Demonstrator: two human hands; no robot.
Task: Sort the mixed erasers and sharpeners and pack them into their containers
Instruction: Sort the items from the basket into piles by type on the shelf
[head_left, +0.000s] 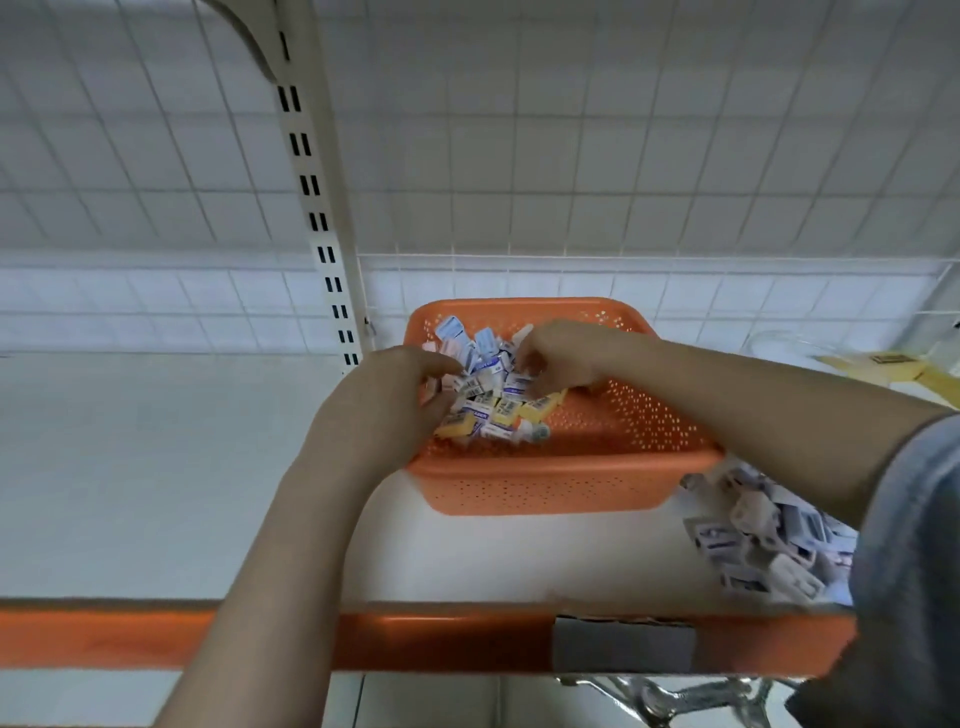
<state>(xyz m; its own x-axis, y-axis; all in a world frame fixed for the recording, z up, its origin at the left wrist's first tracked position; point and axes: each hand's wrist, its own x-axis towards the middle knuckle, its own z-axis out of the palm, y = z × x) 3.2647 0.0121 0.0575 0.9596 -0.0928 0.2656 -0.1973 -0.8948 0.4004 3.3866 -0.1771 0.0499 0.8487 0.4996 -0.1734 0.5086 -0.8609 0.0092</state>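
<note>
An orange perforated basket (566, 480) stands on a white shelf and holds a heap of small packaged erasers and sharpeners (493, 395), white, blue and yellow. My left hand (384, 400) reaches into the basket's left side, its fingers curled among the packets. My right hand (561, 353) comes in from the right over the heap, fingertips bent down onto the packets. Whether either hand holds a packet is hidden by the fingers and blur. A second pile of white and blue packets (763, 535) lies on the shelf to the right, partly under my right forearm.
The shelf (156, 467) has an orange front edge (441, 639) with a grey label holder (623, 644). A slotted upright post (317, 208) rises left of the basket. Wire grid backs the shelf. Yellow flat items (883, 364) and a clear container sit far right.
</note>
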